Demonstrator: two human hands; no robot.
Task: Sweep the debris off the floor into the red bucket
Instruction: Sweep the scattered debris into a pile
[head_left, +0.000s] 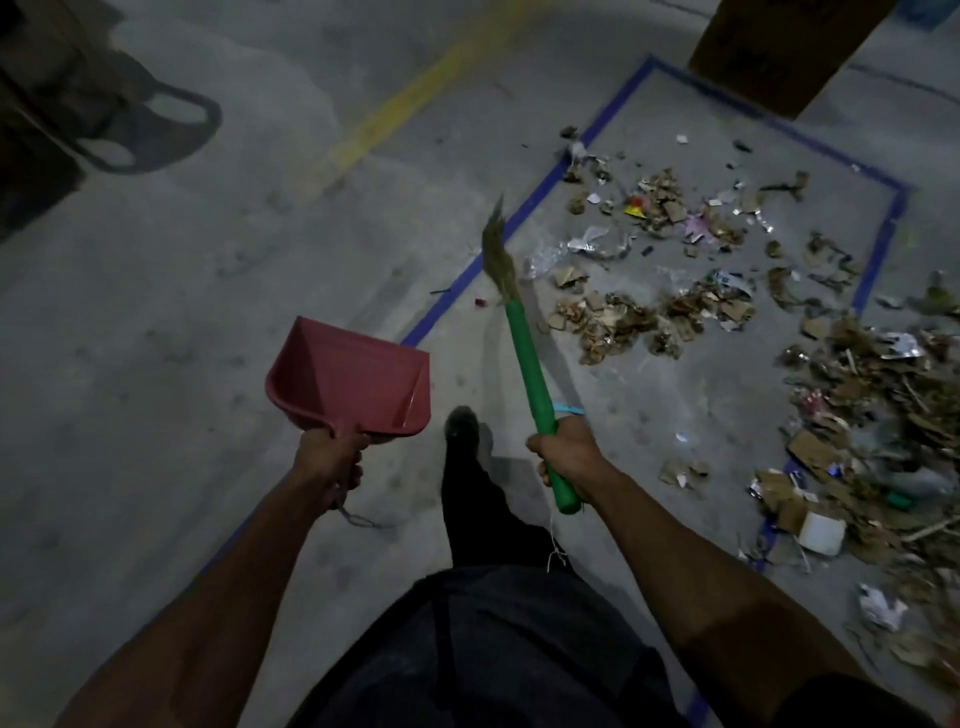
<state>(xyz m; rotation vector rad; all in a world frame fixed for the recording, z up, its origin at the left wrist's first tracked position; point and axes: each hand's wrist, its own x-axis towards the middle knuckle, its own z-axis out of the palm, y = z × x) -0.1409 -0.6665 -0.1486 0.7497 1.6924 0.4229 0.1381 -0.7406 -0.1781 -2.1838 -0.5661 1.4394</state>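
Both hands hold tight: left hand (328, 457) grips the dustpan (350, 379), right hand (566, 452) the broom (524, 353). A hard sweep could scatter the debris (675, 291) past the blue tape (467, 280).

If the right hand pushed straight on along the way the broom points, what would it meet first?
Probably the blue tape line on the floor, just past the broom tip; the right hand holds it off the floor, so depth is unclear.

Scattered debris (727, 312) inside blue tape (457, 291)

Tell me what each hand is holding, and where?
Left hand grips the red dustpan by its handle; right hand grips the broom low on its green handle.
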